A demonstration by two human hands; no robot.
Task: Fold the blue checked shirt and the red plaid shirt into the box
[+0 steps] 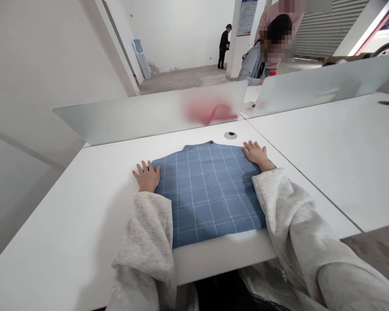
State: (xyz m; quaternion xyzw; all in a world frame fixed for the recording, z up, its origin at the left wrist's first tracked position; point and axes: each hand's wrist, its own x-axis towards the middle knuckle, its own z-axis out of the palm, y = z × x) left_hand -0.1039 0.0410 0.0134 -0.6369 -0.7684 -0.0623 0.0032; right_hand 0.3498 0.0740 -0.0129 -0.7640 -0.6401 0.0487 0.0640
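Observation:
A blue shirt (210, 190) with a white grid pattern lies folded flat on the white table (68, 224), its collar edge towards the divider. My left hand (148, 176) rests at the shirt's upper left corner, palm down with the fingers spread. At the upper right corner lies my right hand (255, 153), fingers stretched out and touching the cloth's edge. Neither hand grips anything. Grey sleeves cover both my forearms, and the right one overlaps the shirt's right side.
A frosted divider (132, 114) runs along the table's far edge, with a second panel (314, 88) to its right. A cable hole (230, 135) sits behind the shirt. Beyond the dividers, a person in grey (251, 65) leans over, and another person (224, 46) stands farther back.

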